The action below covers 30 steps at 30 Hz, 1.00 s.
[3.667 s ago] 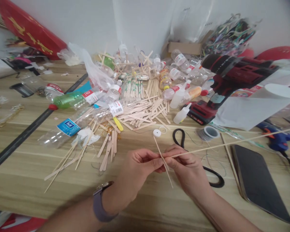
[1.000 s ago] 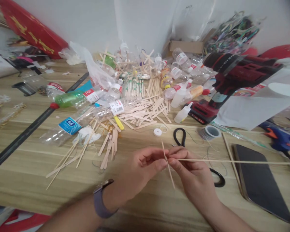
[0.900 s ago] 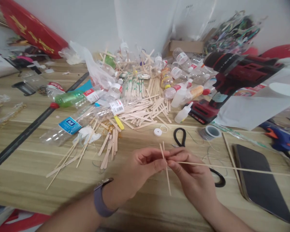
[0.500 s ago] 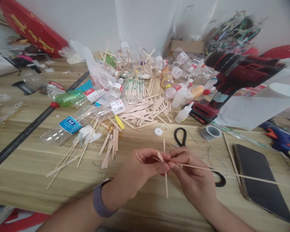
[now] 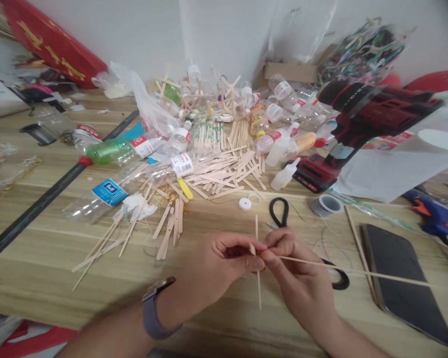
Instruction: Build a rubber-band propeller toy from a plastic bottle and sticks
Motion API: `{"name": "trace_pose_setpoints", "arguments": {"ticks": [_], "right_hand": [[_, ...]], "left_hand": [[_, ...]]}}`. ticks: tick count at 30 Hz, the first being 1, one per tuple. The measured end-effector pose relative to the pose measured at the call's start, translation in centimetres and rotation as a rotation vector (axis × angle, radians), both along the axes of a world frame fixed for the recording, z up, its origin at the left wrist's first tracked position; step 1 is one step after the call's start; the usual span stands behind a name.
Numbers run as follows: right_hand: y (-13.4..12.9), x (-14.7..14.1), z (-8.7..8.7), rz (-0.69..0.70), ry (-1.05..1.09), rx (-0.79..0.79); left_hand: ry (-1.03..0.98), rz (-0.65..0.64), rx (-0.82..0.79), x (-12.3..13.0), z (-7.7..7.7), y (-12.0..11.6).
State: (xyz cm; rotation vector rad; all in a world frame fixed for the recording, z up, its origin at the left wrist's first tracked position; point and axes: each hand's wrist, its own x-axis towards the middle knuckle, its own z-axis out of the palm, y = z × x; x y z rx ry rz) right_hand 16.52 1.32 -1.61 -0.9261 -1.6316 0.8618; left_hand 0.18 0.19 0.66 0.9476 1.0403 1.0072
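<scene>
My left hand (image 5: 224, 261), with a watch on its wrist, pinches wooden craft sticks (image 5: 259, 291) between thumb and fingers. One stick stands across the fingertips, and the end of another pokes up by the thumb. My right hand (image 5: 298, 273) is closed on a long thin bamboo skewer (image 5: 343, 268) that runs off to the right. The fingertips of both hands meet where the pieces come together, so the join itself is hidden. Black-handled scissors (image 5: 279, 211) lie partly beneath my right hand.
Loose craft sticks (image 5: 220, 174) are heaped ahead, among plastic bottles (image 5: 108, 194). To the right are a red and black drill (image 5: 358, 114), a dropper bottle (image 5: 284, 175), a grey spool (image 5: 325, 205), a phone (image 5: 403, 283) and a blue glue gun (image 5: 435, 214). Several skewers (image 5: 100, 251) lie left.
Both hands have shifted very slightly, and the stick end by my left thumb now shows lower and nearer the fingers. The grips stay the same.
</scene>
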Motion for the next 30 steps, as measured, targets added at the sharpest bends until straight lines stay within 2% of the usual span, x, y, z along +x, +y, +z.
{"name": "trace_pose_setpoints", "arguments": {"ticks": [8,14,22,28,30], "right_hand": [[0.3,-0.1,-0.1,0.023,0.024,-0.041],[0.3,-0.1,0.0,0.048,-0.004,0.040],[0.5,0.8,1.0,0.092,-0.200,0.350],[0.5,1.3,1.7,0.114,-0.313,0.483],[0.4,1.5,2.0,0.163,-0.334,0.486]], "left_hand": [[0.097,0.036,0.122,0.0,-0.2,-0.1],[0.023,0.034,0.060,-0.2,-0.2,0.1],[-0.282,-0.152,-0.158,-0.9,0.0,0.8],[-0.345,-0.271,-0.213,-1.6,-0.1,1.4],[-0.335,-0.306,-0.250,-1.9,-0.2,1.6]]}}
